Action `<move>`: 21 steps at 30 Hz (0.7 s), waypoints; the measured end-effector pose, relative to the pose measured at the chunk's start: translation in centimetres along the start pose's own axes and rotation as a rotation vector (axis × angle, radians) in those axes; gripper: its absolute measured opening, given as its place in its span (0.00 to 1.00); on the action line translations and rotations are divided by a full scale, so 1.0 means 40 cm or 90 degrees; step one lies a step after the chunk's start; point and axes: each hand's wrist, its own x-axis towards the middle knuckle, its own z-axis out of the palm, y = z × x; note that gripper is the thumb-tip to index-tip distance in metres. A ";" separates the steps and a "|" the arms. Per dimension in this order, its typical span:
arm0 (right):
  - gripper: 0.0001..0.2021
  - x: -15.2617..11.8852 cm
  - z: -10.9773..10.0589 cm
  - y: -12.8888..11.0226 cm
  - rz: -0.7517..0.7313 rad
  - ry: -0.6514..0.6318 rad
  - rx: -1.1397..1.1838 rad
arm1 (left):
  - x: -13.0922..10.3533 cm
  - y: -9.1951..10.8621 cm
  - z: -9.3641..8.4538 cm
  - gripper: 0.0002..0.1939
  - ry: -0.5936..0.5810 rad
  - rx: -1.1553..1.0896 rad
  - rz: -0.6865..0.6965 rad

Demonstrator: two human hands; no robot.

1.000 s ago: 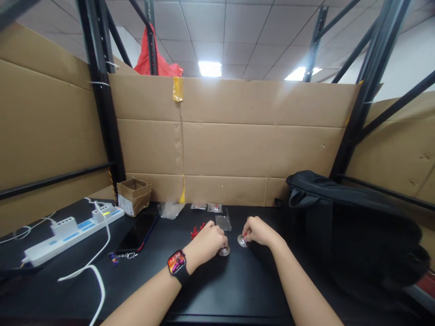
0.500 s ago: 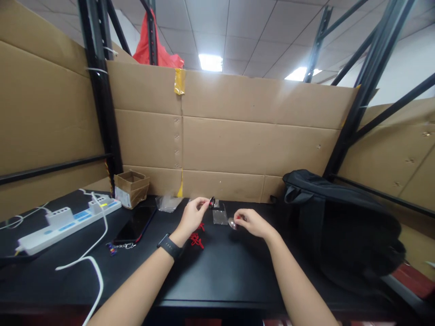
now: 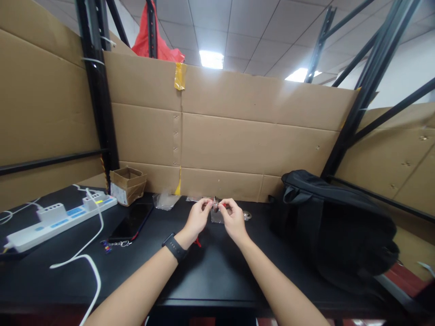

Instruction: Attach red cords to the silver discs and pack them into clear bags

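Both my hands meet over the back middle of the black table. My left hand [image 3: 198, 216] is closed, thumb and fingertips pinching a small dark round disc [image 3: 215, 204] held on edge. From the other side, the fingertips of my right hand [image 3: 234, 218] are pinched at the same disc, with a bit of red showing among them. A shiny, clear-looking round piece [image 3: 247, 215] lies just right of my right hand. Beneath the hands is a clear plastic packet [image 3: 216, 218], partly covered. Red knotted cord [image 3: 197, 242] shows beside my left wrist, mostly hidden.
On the left are a white power strip [image 3: 61, 226] with cables, a phone [image 3: 132, 222], a keychain [image 3: 115, 244], an open small carton [image 3: 128, 183] and a crumpled clear bag [image 3: 166, 200]. A black backpack [image 3: 340, 226] fills the right side. Cardboard [image 3: 231, 140] walls the back.
My right hand has moved left to meet my left hand at the disc. The shiny round piece it held now lies on the table to its right.
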 end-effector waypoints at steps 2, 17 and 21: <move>0.10 0.005 -0.007 -0.003 -0.008 0.037 0.010 | -0.007 0.001 0.006 0.19 0.027 -0.040 -0.032; 0.10 0.025 -0.008 -0.006 -0.017 0.041 -0.001 | -0.016 0.026 0.033 0.19 0.028 -0.166 -0.046; 0.10 0.030 -0.016 -0.010 -0.019 0.077 0.021 | -0.017 0.033 0.032 0.20 0.082 -0.164 -0.059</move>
